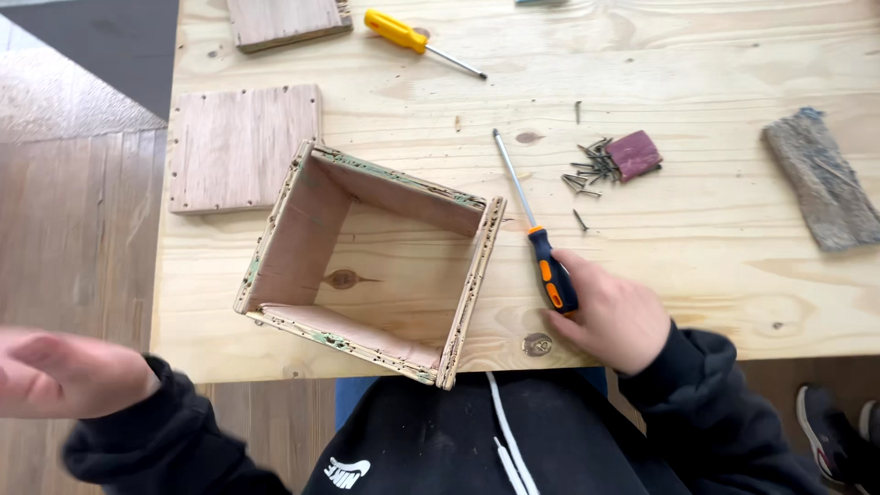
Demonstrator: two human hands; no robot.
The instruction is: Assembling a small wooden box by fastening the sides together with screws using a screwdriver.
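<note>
An open square plywood frame (302,229), four boards joined with no top or bottom, lies on the pale wooden table (697,247) near its front edge. My right hand (610,316) rests on the table just right of the frame, its fingers on the blue-and-orange handle of a long screwdriver (541,247) that lies flat with its shaft pointing away. My left hand (69,371) is off the table at the far left, fingers spread, blurred, holding nothing.
A flat plywood square (243,147) lies left of the frame, another board (284,20) at the back edge. A yellow screwdriver (412,38), a pile of small nails (591,170), a small reddish block (634,153) and a grey rough pad (823,179) lie farther back and right.
</note>
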